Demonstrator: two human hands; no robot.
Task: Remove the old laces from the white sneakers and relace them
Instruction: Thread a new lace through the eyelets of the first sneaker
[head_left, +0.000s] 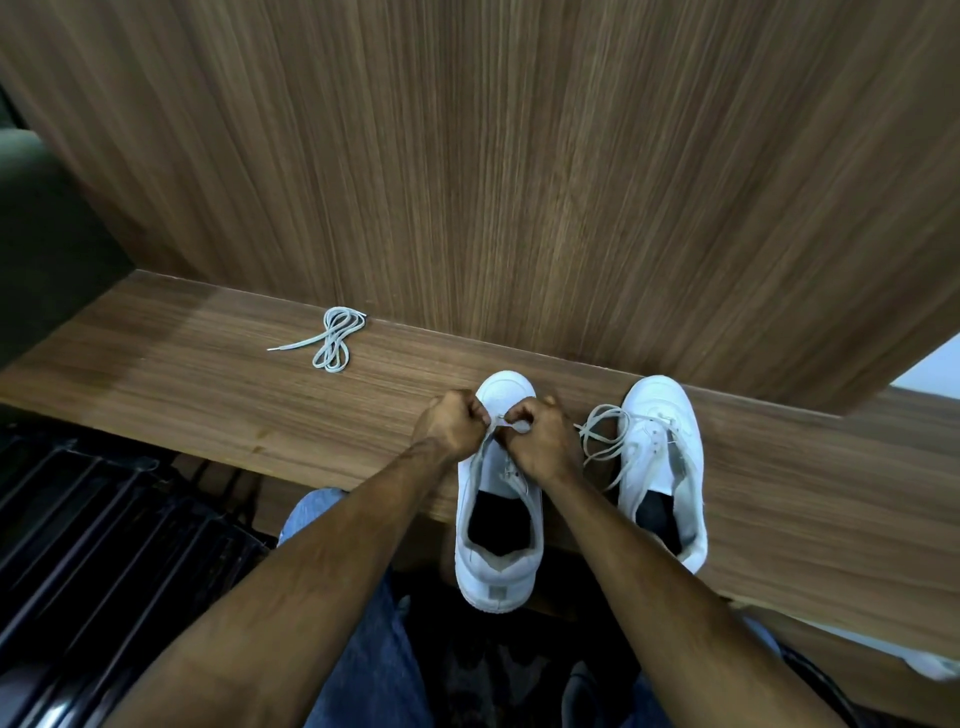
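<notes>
Lace worked at near sneaker (497, 499) toe eyelets.
Limp lace (501, 423) is pinched by left hand (457, 423) and right hand (540, 441); best gripped near its tip.

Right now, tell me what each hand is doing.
Left hand: gripping the lace at the near sneaker's front eyelets.
Right hand: pinching the same lace.

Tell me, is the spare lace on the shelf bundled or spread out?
Bundled: the spare lace lies in loose loops, one end trailing left.
</notes>
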